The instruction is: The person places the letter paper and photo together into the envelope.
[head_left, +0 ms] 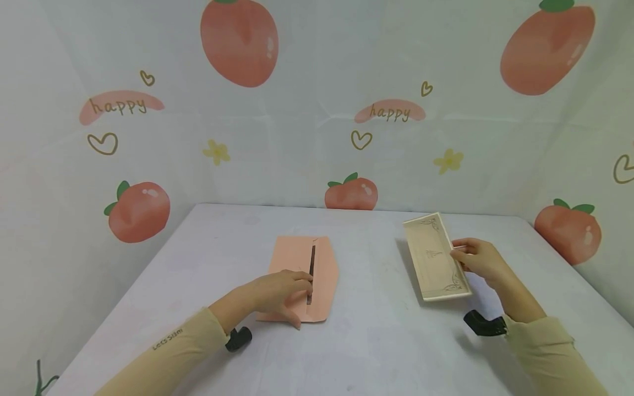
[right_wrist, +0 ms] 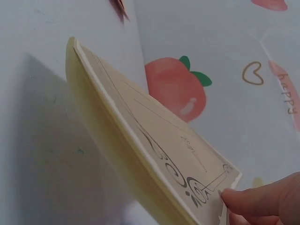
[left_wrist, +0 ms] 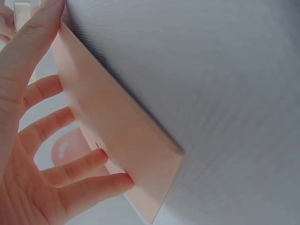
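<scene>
A pink envelope (head_left: 322, 308) lies flat on the table left of centre, its flap side to the right and a narrow dark strip (head_left: 312, 258) running along it. My left hand (head_left: 282, 289) rests on the envelope with fingers spread and fairly straight, fingertips by the strip. In the left wrist view, the fingertips touch the envelope's face and the thumb lies near its edge. My right hand (head_left: 477, 258) pinches the right edge of a cream letter pad (head_left: 433, 258) with printed scroll corners. The pad is tilted above the table, its yellowish side showing in the right wrist view.
The white table (head_left: 366, 346) reaches back to a cloth backdrop (head_left: 307, 137) printed with peaches, hearts and "happy". Black wrist mounts (head_left: 485, 324) stick out by both cuffs. A thin green object (head_left: 39, 379) shows at the lower left corner.
</scene>
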A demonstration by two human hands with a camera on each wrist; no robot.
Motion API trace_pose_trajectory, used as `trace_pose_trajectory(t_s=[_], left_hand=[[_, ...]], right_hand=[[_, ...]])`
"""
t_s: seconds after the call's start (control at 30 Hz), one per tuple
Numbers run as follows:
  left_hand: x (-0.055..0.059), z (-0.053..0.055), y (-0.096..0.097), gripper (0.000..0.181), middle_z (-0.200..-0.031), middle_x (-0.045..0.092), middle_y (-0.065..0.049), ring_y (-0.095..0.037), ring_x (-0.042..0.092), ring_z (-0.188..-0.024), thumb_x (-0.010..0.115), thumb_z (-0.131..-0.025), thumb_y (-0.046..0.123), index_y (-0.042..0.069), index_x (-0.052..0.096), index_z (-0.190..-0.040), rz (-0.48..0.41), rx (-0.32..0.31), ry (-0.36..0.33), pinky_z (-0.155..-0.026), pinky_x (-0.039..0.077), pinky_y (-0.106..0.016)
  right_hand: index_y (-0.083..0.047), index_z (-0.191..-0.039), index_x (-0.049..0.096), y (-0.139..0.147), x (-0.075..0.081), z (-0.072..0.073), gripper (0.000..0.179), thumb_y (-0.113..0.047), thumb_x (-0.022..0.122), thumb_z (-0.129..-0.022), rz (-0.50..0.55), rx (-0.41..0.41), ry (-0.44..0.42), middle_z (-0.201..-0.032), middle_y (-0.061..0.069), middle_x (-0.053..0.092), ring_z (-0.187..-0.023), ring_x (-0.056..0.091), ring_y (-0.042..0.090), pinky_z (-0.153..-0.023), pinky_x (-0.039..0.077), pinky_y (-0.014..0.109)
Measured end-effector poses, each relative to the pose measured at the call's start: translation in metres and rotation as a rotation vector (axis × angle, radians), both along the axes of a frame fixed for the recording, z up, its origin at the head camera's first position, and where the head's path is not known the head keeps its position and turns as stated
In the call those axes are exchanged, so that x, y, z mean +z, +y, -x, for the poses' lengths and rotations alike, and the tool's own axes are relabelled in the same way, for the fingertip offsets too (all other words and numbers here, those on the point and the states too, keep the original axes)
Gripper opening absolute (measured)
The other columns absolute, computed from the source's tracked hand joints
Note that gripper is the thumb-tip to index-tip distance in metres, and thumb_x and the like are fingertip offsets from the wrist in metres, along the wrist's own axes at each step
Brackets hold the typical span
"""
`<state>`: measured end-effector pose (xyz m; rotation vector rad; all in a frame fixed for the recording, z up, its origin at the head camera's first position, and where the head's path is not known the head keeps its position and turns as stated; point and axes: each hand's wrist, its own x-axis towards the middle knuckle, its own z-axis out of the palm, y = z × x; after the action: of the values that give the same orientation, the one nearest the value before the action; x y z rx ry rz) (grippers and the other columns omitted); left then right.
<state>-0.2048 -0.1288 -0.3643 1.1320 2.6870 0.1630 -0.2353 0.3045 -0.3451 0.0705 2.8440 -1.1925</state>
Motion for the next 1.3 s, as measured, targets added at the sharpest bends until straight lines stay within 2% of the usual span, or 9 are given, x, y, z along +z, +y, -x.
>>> trace_pose_trajectory(t_s=[0.23, 0.47, 0.7, 1.3], left_hand=[[0.0, 0.0, 0.0, 0.061, -0.142, 0.045, 0.0, -0.027, 0.044, -0.13, 0.074, -0.069, 0.053, 0.021, 0.054, -0.118, 0.011, -0.005, 0.009, -0.105, 0.042, -0.042], [0.0, 0.0, 0.001, 0.061, -0.143, 0.045, -0.001, -0.027, 0.043, -0.131, 0.074, -0.069, 0.053, 0.021, 0.054, -0.117, 0.007, 0.0, -0.001, -0.104, 0.043, -0.043], [0.0, 0.0, 0.001, 0.06, -0.142, 0.045, 0.0, -0.026, 0.043, -0.131, 0.075, -0.069, 0.053, 0.022, 0.055, -0.116, 0.011, 0.006, -0.002, -0.104, 0.043, -0.043], [-0.001, 0.0, 0.001, 0.06, -0.142, 0.045, 0.001, -0.026, 0.045, -0.13, 0.075, -0.068, 0.053, 0.022, 0.055, -0.115, 0.01, 0.007, 0.006, -0.104, 0.043, -0.042]], right_hand=[[0.015, -0.126, 0.042, -0.008, 0.001, -0.001, 0.044, -0.012, 0.052, -0.094, 0.035, 0.028, 0.027, -0.096, 0.014, 0.062, -0.069, 0.05, 0.001, -0.06, 0.051, 0.017], [0.014, -0.127, 0.041, -0.015, 0.002, 0.0, 0.044, -0.012, 0.052, -0.094, 0.048, 0.048, 0.033, -0.106, 0.024, 0.058, -0.073, 0.052, 0.001, -0.063, 0.052, 0.017], [0.016, -0.127, 0.04, -0.021, 0.003, 0.001, 0.043, -0.009, 0.052, -0.093, 0.081, 0.078, 0.06, -0.108, 0.03, 0.057, -0.073, 0.054, -0.002, -0.064, 0.054, 0.018], [0.014, -0.129, 0.04, -0.045, 0.0, 0.01, 0.044, -0.008, 0.053, -0.093, 0.14, 0.114, 0.065, -0.113, 0.032, 0.056, -0.079, 0.059, 0.005, -0.068, 0.055, 0.02]])
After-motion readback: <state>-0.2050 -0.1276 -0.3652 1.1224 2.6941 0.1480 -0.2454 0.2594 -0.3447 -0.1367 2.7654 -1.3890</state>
